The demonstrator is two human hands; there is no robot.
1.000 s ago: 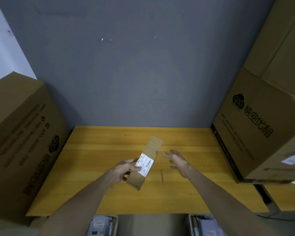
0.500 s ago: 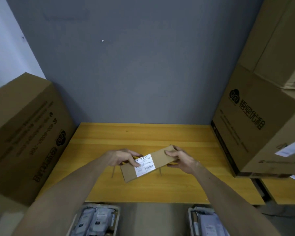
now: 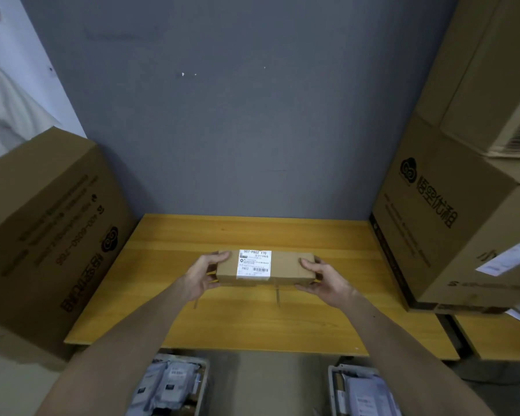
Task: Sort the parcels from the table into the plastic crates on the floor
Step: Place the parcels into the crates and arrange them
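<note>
A long brown cardboard parcel [image 3: 285, 267] with a white shipping label [image 3: 254, 264] is held level above the wooden table [image 3: 252, 322], label facing me. My left hand [image 3: 203, 274] grips its left end and my right hand [image 3: 321, 277] grips its right end, fingers curled round the ends. Below the table's front edge stand two grey plastic crates on the floor: the left crate [image 3: 203, 363] holds several grey bagged parcels, and the right crate [image 3: 332, 373] holds bagged parcels too.
A big cardboard box [image 3: 51, 235] stands at the table's left. Stacked large cardboard boxes [image 3: 451, 223] sit on the right, with loose paper labels hanging off them. A grey wall closes the back. A person in white shows at the far left edge.
The parcel went from a tilted one-hand hold in my left hand to a level two-hand hold; my right hand closed on its right end and the label turned upright.
</note>
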